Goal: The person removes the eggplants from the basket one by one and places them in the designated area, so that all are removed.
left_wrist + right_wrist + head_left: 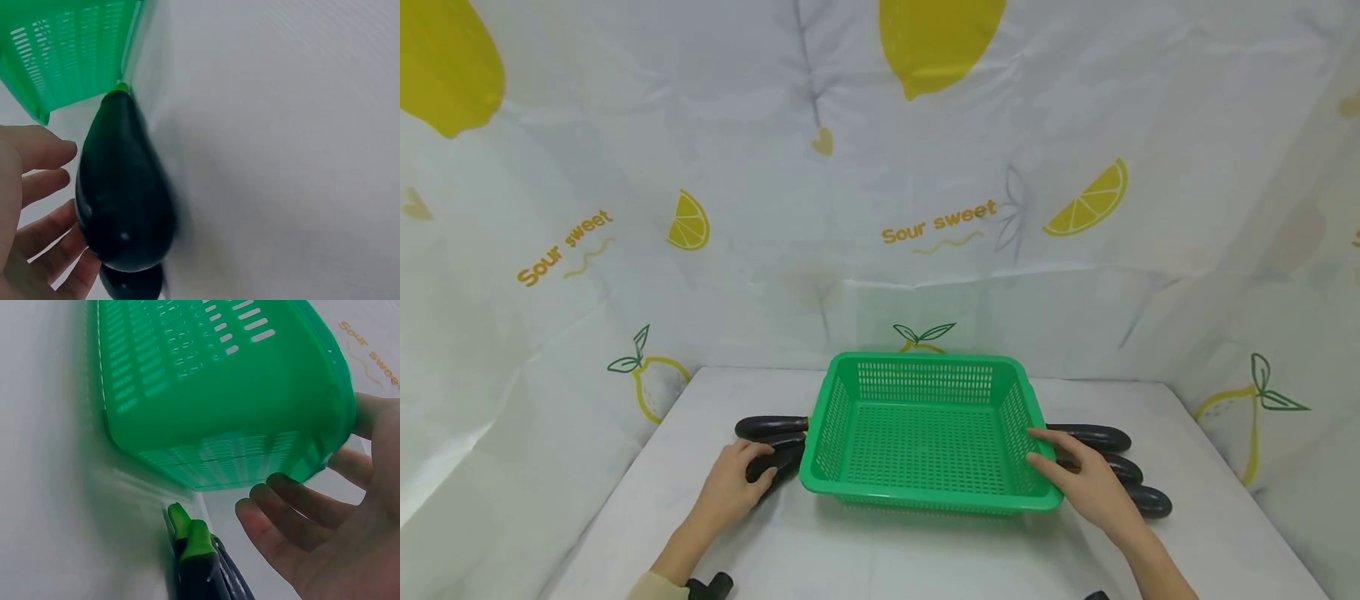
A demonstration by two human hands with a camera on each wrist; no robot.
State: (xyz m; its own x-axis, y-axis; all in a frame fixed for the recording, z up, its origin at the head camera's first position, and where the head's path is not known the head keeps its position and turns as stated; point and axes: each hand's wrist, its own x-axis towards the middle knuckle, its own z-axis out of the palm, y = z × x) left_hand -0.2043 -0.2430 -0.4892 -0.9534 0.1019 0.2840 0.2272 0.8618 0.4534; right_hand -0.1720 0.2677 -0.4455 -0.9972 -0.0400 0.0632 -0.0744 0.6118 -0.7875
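Note:
A green plastic basket [925, 497] with slotted walls stands in the middle of the white table. At its right rim is my right hand [1093, 487]. In the right wrist view the thumb and a finger reach over the rim of the basket [250, 394], and the other fingers bend along the outside wall. My left hand [730, 487] is at the dark eggplants [771, 427] left of the basket. In the left wrist view its spread fingers lie beside an eggplant [125, 187], some partly hidden behind it, with the thumb apart from it.
More eggplants [1150, 502] lie right of the basket, partly behind the right hand; green stem ends [199, 537] show in the right wrist view. A lemon-print sheet [760, 275] hangs behind and at the sides of the table [880, 558].

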